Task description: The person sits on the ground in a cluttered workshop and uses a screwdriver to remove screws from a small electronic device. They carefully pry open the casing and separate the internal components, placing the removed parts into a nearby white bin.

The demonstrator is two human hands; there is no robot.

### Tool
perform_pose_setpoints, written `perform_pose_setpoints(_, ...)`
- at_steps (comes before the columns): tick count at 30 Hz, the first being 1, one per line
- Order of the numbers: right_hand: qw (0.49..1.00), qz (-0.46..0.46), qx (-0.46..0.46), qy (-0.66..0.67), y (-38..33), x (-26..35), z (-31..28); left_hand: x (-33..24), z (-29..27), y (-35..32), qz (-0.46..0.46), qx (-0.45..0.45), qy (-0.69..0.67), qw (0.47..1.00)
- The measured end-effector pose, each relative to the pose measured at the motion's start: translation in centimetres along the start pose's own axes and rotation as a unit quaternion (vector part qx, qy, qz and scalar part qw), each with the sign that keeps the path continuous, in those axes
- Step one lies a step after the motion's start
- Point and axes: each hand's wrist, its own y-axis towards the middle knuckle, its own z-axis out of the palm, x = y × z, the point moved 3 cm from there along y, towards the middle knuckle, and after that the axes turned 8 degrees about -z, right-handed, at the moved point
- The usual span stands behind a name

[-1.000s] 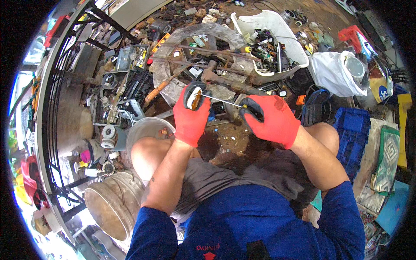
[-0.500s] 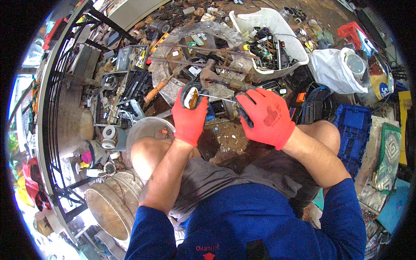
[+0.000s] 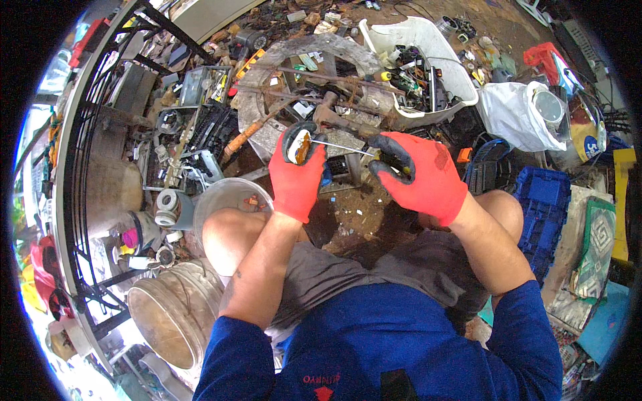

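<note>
Both my hands wear red gloves with dark fingertips, raised over the work spot between my knees. My left hand (image 3: 296, 184) is closed around a small rounded white part with an orange-brown inner face (image 3: 299, 148). My right hand (image 3: 429, 179) grips a screwdriver (image 3: 342, 147) by its handle, mostly hidden in the fingers; a bit of yellow shows. Its thin metal shaft points left, and the tip reaches the part in my left hand. Just beyond my hands, a hammer (image 3: 326, 107) lies on a round grey slab (image 3: 261, 93). An orange-handled tool (image 3: 243, 137) rests to the left.
A white tub (image 3: 449, 63) full of dark scrap stands at the far right, near a white sack (image 3: 511, 113). A blue plastic crate (image 3: 543, 214) lies right of my knee. Left are a clear bucket (image 3: 200, 200), a dirty pail (image 3: 150, 314) and a black metal rack (image 3: 75, 200).
My right hand has shifted slightly right and its fingers have loosened around the handle, showing more of the shaft. My left hand still holds the white part, almost unmoved.
</note>
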Motion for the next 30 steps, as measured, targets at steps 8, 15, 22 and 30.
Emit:
perform_pose_setpoints(8, 0.978, 0.134, 0.15, 0.055, 0.1, -2.1, 1.2, 2.3, -0.4, 0.6, -0.003, -0.024, 0.02, 0.999)
perform_pose_setpoints(15, 0.849, 0.303, 0.263, 0.344, -0.1, -4.1, 1.1, 2.0, -0.2, 0.2, 0.102, -0.039, 0.057, 0.992)
perform_pose_setpoints(22, 0.993, -0.013, 0.033, -0.115, -1.1, -0.1, 1.8, 2.4, -0.5, 0.7, -0.009, -0.023, 0.001, 1.0)
perform_pose_setpoints(30, 0.992, -0.037, 0.073, -0.099, -0.3, 0.1, 0.7, 1.9, -0.5, 0.5, 0.017, -0.015, -0.001, 1.0)
